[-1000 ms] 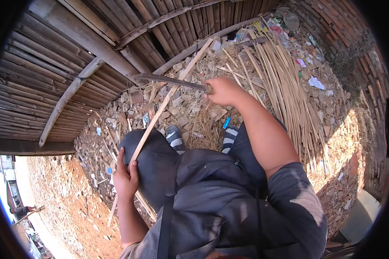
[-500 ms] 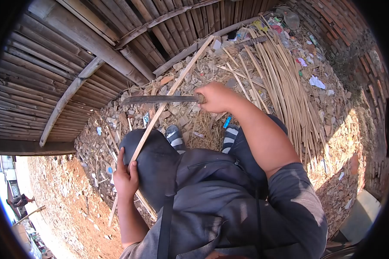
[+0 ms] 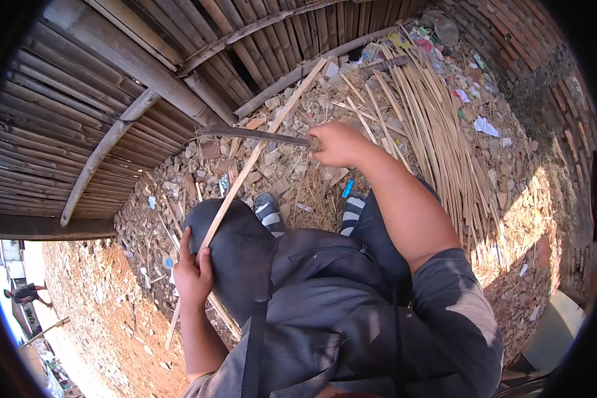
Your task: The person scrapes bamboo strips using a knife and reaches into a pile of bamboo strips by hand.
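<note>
One distant person [image 3: 28,293] appears at far left, below a slatted panel [image 3: 53,152]. The left grip [image 3: 196,272] is closed around the lower part of a wooden strip [image 3: 250,167], which passes over the left knee [image 3: 249,232] and slants up to the right. A long knife [image 3: 245,134] crosses this strip; blade contact cannot be confirmed. The right grip [image 3: 338,144] is clenched on the knife's handle. Further right: a blue object [image 3: 347,189], a pile of strips [image 3: 438,126], a brick wall [image 3: 534,40].
</note>
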Demonstrator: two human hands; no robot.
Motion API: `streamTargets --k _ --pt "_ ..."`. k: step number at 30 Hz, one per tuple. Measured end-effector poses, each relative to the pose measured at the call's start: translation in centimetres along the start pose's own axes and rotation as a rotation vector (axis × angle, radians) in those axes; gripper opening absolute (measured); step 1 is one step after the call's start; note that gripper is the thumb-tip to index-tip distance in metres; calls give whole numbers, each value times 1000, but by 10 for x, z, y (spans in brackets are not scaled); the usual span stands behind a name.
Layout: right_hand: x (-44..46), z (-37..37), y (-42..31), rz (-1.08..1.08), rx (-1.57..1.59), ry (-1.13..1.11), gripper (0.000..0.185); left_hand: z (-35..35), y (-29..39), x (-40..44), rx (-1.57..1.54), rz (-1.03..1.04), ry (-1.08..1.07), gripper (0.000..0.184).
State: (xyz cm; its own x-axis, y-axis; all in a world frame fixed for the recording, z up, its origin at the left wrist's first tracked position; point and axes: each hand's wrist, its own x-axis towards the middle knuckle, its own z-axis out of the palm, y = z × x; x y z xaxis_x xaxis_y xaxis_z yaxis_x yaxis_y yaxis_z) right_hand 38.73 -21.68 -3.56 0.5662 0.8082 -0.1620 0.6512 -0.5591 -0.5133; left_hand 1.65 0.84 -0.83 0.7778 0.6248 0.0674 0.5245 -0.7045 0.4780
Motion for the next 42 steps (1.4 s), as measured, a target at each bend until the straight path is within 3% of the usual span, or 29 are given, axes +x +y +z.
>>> streamTargets --k 15,30,42 --pt "0 0 3 27 35 40 37 -2 3 0 -3 0 3 60" --pt "1 -3 5 -6 27 6 44 0 3 0 -22 -16 3 60" --pt "1 3 16 -104 36 148 40 4 -6 -2 3 -6 35 58"
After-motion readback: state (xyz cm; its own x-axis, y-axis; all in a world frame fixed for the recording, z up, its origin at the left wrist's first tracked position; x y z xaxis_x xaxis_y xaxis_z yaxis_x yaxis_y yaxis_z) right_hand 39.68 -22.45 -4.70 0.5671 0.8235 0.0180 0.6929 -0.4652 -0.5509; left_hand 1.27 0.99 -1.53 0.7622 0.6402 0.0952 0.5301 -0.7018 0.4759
